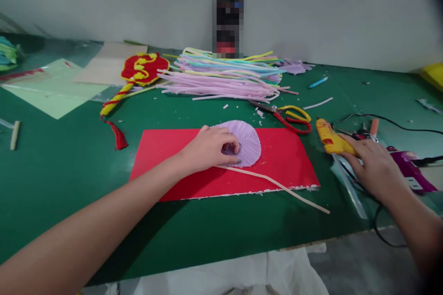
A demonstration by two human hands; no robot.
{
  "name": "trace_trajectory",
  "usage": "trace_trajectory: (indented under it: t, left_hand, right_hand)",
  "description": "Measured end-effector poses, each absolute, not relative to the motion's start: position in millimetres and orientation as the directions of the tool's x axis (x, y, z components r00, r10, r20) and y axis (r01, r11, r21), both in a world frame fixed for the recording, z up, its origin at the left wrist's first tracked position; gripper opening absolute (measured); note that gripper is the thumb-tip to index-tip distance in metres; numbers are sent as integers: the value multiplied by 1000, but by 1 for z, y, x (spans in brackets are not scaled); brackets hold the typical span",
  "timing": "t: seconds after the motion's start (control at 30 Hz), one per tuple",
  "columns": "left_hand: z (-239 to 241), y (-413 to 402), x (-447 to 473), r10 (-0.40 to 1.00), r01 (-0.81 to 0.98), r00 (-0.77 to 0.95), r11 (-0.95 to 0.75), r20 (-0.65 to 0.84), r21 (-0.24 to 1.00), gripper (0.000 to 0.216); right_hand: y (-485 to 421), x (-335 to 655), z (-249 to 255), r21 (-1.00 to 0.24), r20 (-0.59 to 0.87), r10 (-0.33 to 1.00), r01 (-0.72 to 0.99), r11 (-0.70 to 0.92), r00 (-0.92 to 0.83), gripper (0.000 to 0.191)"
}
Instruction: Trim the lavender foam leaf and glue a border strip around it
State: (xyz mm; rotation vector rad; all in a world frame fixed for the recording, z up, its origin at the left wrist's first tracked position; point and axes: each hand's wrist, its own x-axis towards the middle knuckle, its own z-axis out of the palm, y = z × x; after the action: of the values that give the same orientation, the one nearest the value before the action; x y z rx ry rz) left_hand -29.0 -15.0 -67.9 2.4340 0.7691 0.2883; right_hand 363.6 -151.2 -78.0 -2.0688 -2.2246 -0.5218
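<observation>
Curled fingers of my left hand [216, 147] rest on a round, ridged light-purple disc [249, 145] made of pipe cleaners, holding it against a red board [166, 166]. A pale pink pipe cleaner [277, 179] runs out from beside my left thumb, bends, and reaches past the board's front edge. Its other end is hidden by the hand. To the right, my right hand [377, 166] is closed around a yellow hot glue gun [328, 138], whose nozzle points up and left. The glue gun lies low at the table surface.
Behind the board lie a pile of pastel pipe cleaners [221, 78], red-and-yellow scissors [294, 117] and a blue pen [318, 83]. A red-and-yellow tasselled fan shape [143, 69] is at back left. A black cord [398, 122] and a purple box [411, 175] lie right.
</observation>
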Motion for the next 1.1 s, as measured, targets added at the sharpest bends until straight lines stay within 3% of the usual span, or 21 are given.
trace_trajectory:
  t: [0.2, 0.3, 0.37, 0.47, 0.53, 0.63, 0.77, 1.1]
  left_hand:
    - [-67, -16, -29, 588, 470, 808, -672, 27, 572, 20]
    - [-67, -16, -29, 591, 474, 806, -675, 30, 565, 21]
    - [-67, -16, -29, 590, 471, 807, -677, 34, 565, 22]
    - [-67, -16, -29, 592, 466, 805, -674, 40, 573, 20]
    - [-67, -16, -29, 592, 467, 805, -672, 38, 575, 20]
    - [-67, -16, -29, 592, 473, 805, -676, 34, 565, 20]
    - [-66, -16, -28, 599, 491, 801, -666, 10, 562, 20]
    - [-65, -16, -28, 596, 486, 803, -664, 9, 569, 20]
  right_hand:
    - [-135, 392, -93, 210, 258, 962, 977, 34, -89, 43]
    - [-140, 362, -76, 257, 317, 948, 963, -83, -3, 39]
    - [-148, 319, -64, 172, 457, 888, 975, -143, 50, 34]
    - [-160, 238, -60, -68, 534, 845, 997, 42, 1, 22]
    - [-164, 194, -66, -206, 460, 887, 968, 144, -35, 18]
    - [-161, 164, -80, -331, 353, 934, 927, 174, -49, 18]
    - [-155, 167, -87, -394, 327, 943, 897, 200, -67, 7]
    - [-150, 171, -83, -379, 308, 947, 901, 210, -92, 8]
